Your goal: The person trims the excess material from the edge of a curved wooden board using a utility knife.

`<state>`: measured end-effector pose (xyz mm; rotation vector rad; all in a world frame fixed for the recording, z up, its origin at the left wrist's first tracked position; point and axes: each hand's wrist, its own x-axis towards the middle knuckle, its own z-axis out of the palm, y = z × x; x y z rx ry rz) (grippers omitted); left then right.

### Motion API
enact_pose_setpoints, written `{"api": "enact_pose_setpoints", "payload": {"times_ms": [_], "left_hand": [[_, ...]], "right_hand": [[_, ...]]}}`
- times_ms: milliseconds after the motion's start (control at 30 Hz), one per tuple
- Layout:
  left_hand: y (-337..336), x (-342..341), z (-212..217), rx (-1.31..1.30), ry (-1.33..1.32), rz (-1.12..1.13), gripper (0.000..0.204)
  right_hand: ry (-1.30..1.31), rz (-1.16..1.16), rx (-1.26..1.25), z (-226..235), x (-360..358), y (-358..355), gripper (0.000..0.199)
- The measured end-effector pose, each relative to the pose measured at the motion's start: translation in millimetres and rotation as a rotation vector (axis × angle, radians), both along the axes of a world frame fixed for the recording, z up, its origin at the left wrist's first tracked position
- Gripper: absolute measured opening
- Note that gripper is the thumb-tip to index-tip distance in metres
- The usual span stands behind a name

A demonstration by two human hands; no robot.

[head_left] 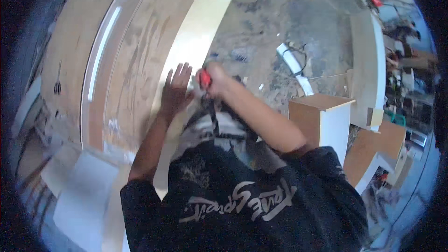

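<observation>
My left hand (176, 88) lies flat with fingers spread on the white edge face of a long wooden panel (140, 56). Close to its right, my right hand (212, 78) is closed around a small red-handled tool (204, 79), whose tip is hidden against the panel's white edge (196, 42). Both forearms reach up from my dark printed shirt. The picture is blurred, so the kind of tool is not clear.
The panel runs from lower left to upper middle, with a pale strip (100, 56) along it. Dusty concrete floor (270, 28) lies to the right, with a white strip and cable (294, 60). A small wooden box cabinet (322, 121) and white boards (368, 65) stand at right.
</observation>
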<state>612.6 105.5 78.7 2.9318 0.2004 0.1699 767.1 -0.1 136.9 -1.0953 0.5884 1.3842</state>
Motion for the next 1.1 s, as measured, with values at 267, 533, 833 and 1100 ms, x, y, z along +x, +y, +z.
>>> {"api": "enact_pose_setpoints", "payload": {"times_ms": [267, 533, 833, 1100], "left_hand": [[-23.4, 74.4, 2.3, 0.040, 0.067, -0.029, 0.072], [3.2, 163.6, -8.5, 0.024, -0.024, -0.047, 0.064], [15.0, 266.7, -27.8, -0.123, -0.161, -0.087, 0.059], [47.7, 389.9, -36.3, -0.154, -0.272, -0.012, 0.051]], "right_hand": [[-0.372, -0.511, -0.219, -185.9, -3.0, -240.4, 0.031], [-0.121, -0.757, -0.857, -240.6, -114.8, -542.0, 0.007], [0.024, -0.824, -0.665, -211.1, -192.4, -516.5, 0.016], [-0.097, -0.918, -0.397, -271.7, -80.7, -432.6, 0.024]]}}
